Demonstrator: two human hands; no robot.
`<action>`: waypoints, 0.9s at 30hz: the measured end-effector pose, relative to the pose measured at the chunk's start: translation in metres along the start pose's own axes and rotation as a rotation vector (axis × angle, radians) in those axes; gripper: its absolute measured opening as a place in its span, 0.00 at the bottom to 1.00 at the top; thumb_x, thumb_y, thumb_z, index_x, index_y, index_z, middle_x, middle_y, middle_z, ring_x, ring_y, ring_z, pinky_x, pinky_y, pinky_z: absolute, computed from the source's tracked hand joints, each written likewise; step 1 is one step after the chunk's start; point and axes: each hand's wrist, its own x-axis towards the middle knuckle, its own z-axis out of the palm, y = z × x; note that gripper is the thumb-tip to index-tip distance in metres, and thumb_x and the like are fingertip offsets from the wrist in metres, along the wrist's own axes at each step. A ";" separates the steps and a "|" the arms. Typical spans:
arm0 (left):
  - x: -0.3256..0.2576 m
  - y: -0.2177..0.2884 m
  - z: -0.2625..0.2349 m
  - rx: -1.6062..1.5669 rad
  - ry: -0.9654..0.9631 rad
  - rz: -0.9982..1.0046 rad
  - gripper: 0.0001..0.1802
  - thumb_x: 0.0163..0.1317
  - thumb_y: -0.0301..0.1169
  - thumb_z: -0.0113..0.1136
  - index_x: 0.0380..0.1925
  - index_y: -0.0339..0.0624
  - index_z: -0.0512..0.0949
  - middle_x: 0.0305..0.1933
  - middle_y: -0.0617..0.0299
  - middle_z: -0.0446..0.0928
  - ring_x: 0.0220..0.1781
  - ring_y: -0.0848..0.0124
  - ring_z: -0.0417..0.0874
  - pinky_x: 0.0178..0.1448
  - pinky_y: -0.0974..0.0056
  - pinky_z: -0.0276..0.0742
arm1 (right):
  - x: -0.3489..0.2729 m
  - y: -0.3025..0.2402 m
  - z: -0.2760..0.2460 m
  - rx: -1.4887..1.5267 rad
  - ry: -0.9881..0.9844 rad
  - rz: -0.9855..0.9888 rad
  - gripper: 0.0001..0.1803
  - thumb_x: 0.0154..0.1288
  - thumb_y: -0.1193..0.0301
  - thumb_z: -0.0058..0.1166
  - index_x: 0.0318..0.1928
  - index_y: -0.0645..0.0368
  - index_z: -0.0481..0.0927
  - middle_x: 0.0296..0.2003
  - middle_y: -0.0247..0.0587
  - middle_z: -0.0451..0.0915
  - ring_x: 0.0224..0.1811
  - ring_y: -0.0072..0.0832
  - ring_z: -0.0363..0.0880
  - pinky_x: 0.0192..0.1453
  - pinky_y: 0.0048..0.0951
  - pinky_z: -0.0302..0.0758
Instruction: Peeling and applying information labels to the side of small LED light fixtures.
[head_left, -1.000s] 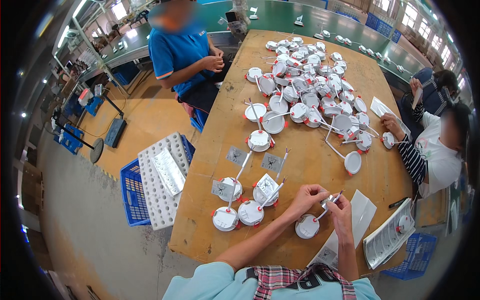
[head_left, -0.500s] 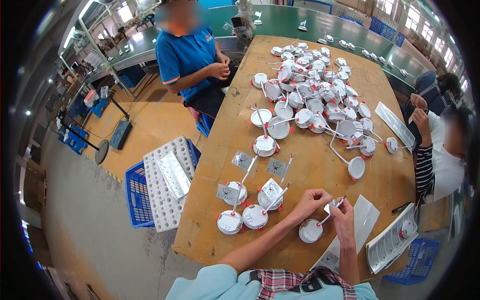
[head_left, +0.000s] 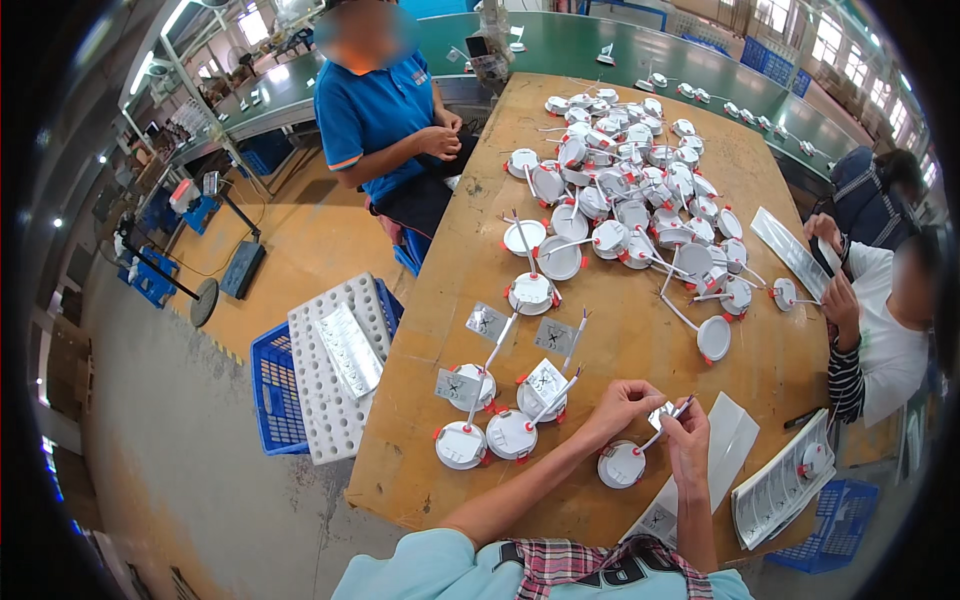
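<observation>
Low centre of the frame, the left hand (head_left: 620, 405) and right hand (head_left: 688, 435) both pinch a small grey label tag (head_left: 662, 414) above one round white downlight (head_left: 621, 465) on the wooden surface (head_left: 600, 350); four finished downlights (head_left: 495, 420) lie left of it

Both hands, left hand (head_left: 622, 405) and right hand (head_left: 690, 440), on a small tag (head_left: 661, 414) above a round white lamp (head_left: 621, 465).
</observation>
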 end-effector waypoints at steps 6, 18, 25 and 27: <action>0.002 0.001 0.003 -0.018 0.000 -0.008 0.08 0.60 0.31 0.62 0.32 0.37 0.81 0.30 0.69 0.78 0.33 0.83 0.74 0.38 0.74 0.70 | 0.000 -0.003 0.002 -0.060 0.063 -0.006 0.11 0.54 0.83 0.56 0.36 0.58 0.71 0.31 0.29 0.73 0.33 0.14 0.72 0.40 0.17 0.69; -0.001 -0.004 0.001 -0.014 -0.019 0.010 0.08 0.60 0.30 0.61 0.32 0.36 0.81 0.31 0.67 0.80 0.34 0.82 0.76 0.40 0.74 0.71 | -0.006 0.004 0.000 -0.009 0.070 0.023 0.11 0.56 0.82 0.55 0.36 0.57 0.69 0.33 0.30 0.72 0.35 0.15 0.72 0.41 0.18 0.70; 0.001 0.004 0.006 0.058 0.055 -0.057 0.07 0.60 0.28 0.59 0.32 0.35 0.81 0.30 0.67 0.79 0.33 0.81 0.76 0.40 0.74 0.71 | -0.002 0.012 -0.010 -0.047 0.055 -0.011 0.11 0.58 0.78 0.57 0.38 0.59 0.70 0.34 0.29 0.72 0.39 0.16 0.73 0.44 0.20 0.72; 0.002 0.009 0.011 0.062 0.054 -0.060 0.07 0.60 0.28 0.60 0.32 0.35 0.81 0.30 0.66 0.79 0.33 0.80 0.76 0.40 0.73 0.71 | -0.002 0.010 -0.013 -0.110 0.046 -0.012 0.11 0.58 0.78 0.58 0.39 0.59 0.70 0.34 0.29 0.72 0.39 0.16 0.73 0.45 0.20 0.72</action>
